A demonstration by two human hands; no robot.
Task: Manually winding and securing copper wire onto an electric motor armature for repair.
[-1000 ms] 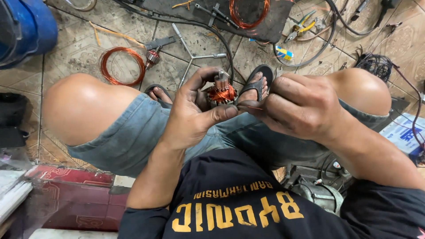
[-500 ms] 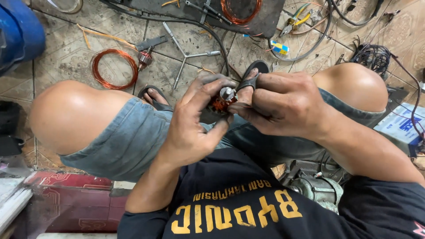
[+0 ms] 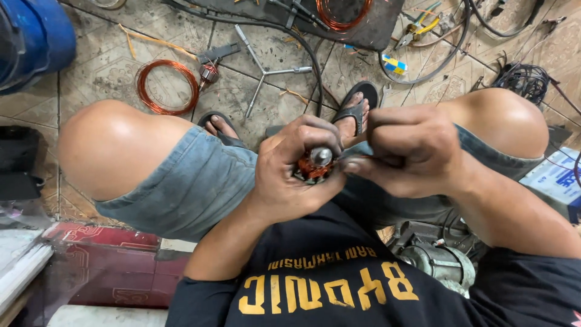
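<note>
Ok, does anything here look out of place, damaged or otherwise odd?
Nothing looks damaged. The floor is cluttered: a copper wire coil, a cross wrench, pliers and cables lie loose by the feet. The left hand grips a copper-wound rotor; the right hand pinches at its edge.

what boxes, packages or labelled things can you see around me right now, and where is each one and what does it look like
Small box: on the floor tiles past the right foot, near the pliers; rectangular, blue and yellow.
Flat carton: at the right edge, beside the right knee; rectangular, white and pale blue with dark blue print, partly cut off.
Shirt print: on the black shirt at the bottom; yellow lettering.
No screens or signs.
</note>
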